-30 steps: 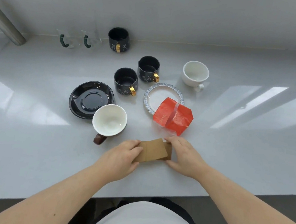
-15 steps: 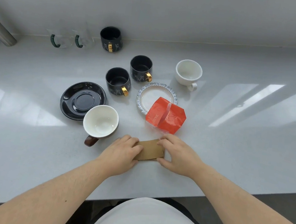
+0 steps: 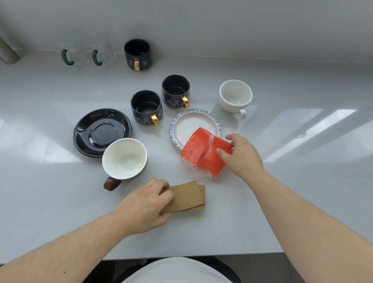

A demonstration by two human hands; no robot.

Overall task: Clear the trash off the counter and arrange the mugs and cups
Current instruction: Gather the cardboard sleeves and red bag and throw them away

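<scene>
Counter (image 3: 289, 197), items in view:
- Brown cardboard sleeve (image 3: 188, 197), at 6 o'clock: my left hand (image 3: 146, 203) is pinching its left end, holding it flat.
- Red wrapper (image 3: 204, 154), centre, overlapping the patterned saucer (image 3: 182, 122): my right hand (image 3: 243, 157) is gripping its right edge.
- White-lined mug (image 3: 123, 158), at 9 o'clock of the sleeve.
- Black saucer (image 3: 100, 130), at 10 o'clock.
- Three black mugs (image 3: 146, 106), white cup (image 3: 235, 96), two glass mugs (image 3: 77, 54): sitting toward 12 o'clock.
</scene>
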